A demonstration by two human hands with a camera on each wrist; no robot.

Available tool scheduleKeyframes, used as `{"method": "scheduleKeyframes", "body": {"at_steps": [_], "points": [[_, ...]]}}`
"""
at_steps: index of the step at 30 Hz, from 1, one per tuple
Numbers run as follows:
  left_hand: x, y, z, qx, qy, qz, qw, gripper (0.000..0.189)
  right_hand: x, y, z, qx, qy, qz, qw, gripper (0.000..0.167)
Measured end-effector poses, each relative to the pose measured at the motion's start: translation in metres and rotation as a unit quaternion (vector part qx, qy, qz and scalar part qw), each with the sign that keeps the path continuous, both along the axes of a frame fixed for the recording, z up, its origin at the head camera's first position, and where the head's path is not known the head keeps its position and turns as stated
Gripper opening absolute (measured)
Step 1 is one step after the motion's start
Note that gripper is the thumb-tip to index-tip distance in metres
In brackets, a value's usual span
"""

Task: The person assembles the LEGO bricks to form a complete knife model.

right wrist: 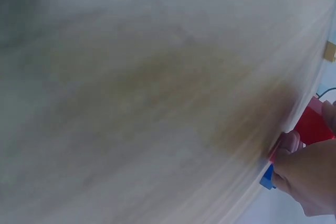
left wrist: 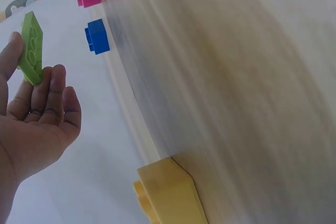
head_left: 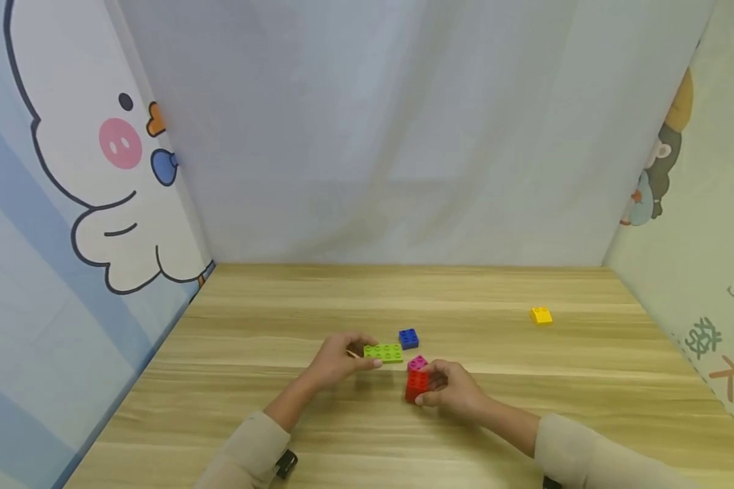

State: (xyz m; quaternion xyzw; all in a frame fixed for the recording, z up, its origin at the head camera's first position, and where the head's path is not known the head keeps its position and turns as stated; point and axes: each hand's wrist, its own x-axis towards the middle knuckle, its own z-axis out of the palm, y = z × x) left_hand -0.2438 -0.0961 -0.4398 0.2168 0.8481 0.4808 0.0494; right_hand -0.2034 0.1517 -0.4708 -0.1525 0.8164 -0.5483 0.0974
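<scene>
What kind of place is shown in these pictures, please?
Probably a small tabletop recording booth or play corner: a wooden table, cartoon wall panels, and toy bricks such as the yellow brick.

**Five bricks, two hands**

The counter carries five toy bricks: one green plate, one blue brick, one pink brick, one red brick and one yellow brick. Two hands: left hand, right hand.

— Obstacles on the wooden table?
— Blue brick, green plate and pink-and-red stack are clustered mid-table; a yellow brick is set well apart, far right.
— Free room?
— Bare wood is seen behind the cluster, bounded by curtain walls.
</scene>
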Motion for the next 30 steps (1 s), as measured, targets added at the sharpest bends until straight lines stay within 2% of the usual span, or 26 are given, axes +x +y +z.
{"method": "scheduleKeyframes", "body": {"at_steps": [6,15,22,25,30], "points": [[0.002,0.005,-0.001,0.006,0.013,-0.015,0.9998,0.031,0.001,-0.003,-0.003,0.002,0.006,0.004,1.0000,0.037],[0.008,0.008,-0.006,0.014,-0.023,-0.025,0.9993,0.029,-0.001,-0.003,-0.004,0.019,0.006,0.019,0.9996,0.041],[0.012,0.012,-0.006,0.014,-0.027,-0.034,0.9990,0.028,-0.001,0.000,-0.004,-0.014,-0.005,0.036,0.9992,0.040],[0.013,0.015,-0.006,0.015,-0.028,-0.042,0.9986,0.028,0.003,-0.001,0.005,-0.017,-0.006,0.038,0.9991,0.035],[0.015,0.022,-0.006,0.018,-0.033,-0.062,0.9974,0.028,0.001,-0.002,0.003,-0.014,0.001,0.038,0.9992,0.032]]}}
